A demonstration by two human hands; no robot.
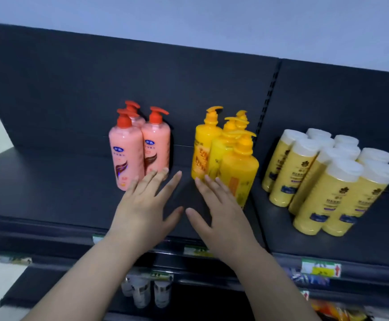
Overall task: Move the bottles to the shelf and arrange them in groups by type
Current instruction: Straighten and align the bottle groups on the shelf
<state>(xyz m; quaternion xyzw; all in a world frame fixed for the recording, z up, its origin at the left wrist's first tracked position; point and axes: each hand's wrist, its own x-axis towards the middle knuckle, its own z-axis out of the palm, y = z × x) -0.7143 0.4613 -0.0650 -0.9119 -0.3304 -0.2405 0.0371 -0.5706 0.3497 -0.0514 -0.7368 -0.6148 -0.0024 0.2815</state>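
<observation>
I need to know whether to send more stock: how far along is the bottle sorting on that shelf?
Done, it seems: three groups stand on the shelf: pink pump bottles, yellow pump bottles and white-capped bottles. In hand: nothing; the left hand and right hand are open between the pump groups. Left: perhaps straightening; any bottles waiting off-frame cannot be seen.

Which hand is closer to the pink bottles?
Left. The left hand reaches the pink bottles with its fingertips; the right hand lies by the orange pump bottles.
</observation>
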